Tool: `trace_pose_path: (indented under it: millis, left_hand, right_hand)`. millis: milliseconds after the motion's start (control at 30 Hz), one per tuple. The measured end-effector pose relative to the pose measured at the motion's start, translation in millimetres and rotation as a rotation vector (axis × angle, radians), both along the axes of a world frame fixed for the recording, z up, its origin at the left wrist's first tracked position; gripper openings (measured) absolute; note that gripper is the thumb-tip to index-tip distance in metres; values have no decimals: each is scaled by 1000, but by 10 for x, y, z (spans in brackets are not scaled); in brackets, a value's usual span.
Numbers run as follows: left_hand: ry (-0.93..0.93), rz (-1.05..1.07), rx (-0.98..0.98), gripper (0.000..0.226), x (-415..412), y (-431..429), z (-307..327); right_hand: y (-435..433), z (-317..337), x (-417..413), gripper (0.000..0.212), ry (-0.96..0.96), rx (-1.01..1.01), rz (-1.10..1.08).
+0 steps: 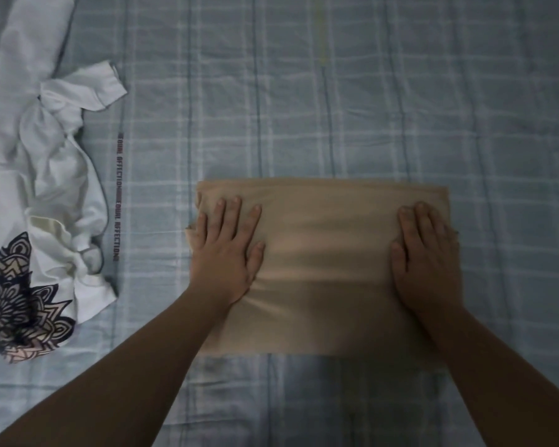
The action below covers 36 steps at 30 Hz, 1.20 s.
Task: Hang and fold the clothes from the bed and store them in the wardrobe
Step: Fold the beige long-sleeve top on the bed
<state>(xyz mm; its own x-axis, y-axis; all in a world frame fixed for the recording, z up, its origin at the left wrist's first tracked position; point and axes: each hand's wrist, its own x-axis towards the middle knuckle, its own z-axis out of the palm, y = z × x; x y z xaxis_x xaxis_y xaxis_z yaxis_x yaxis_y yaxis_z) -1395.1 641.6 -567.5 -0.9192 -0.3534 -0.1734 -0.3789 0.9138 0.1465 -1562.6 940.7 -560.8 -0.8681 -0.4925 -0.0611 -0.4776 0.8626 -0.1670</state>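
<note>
Two hands lie flat with straight fingers, the left hand [226, 250] and the right hand [426, 253], pressing the side edges of a beige garment [326, 269]; neither grips it. The garment lies folded into a rectangle at centre frame on the checked bedsheet [304, 108]. It appears nearly folded but is not yet stored. A crumpled white T-shirt [46, 188] with a dark flower print waits at left of frame. No wardrobe shows. Printed lettering [117, 201] along a sheet stripe reads "EQUAL AFFECTION", repeated.
</note>
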Motion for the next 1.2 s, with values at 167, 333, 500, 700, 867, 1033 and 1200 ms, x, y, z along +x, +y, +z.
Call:
trace_pose_path:
  millis: [167, 333, 500, 700, 867, 1033, 1200]
  left_hand:
    - [-4, 21, 31, 63, -18, 47, 112]
    - [161, -82, 113, 56, -359, 371, 472]
    - [276, -335, 438, 36, -1099, 1154, 681]
    - [-30, -492, 579, 37, -2052, 1943, 590]
    - [-177, -605, 397, 25, -2269, 2170, 414]
    - [-110, -535, 390, 21, -2220, 2207, 392]
    - [-77, -297, 574, 32, -2201, 2156, 486]
  right_hand:
    - [-22, 54, 25, 58, -20, -44, -9]
    - [56, 377, 191, 53, -50, -206, -70]
    - [308, 612, 517, 51, -145, -205, -393]
    - [635, 500, 828, 48, -337, -185, -762]
    - [792, 446, 863, 36, -495, -186, -781]
    - [780, 434, 837, 30, -576, -130, -804]
    - [748, 566, 860, 15, -484, -292, -746]
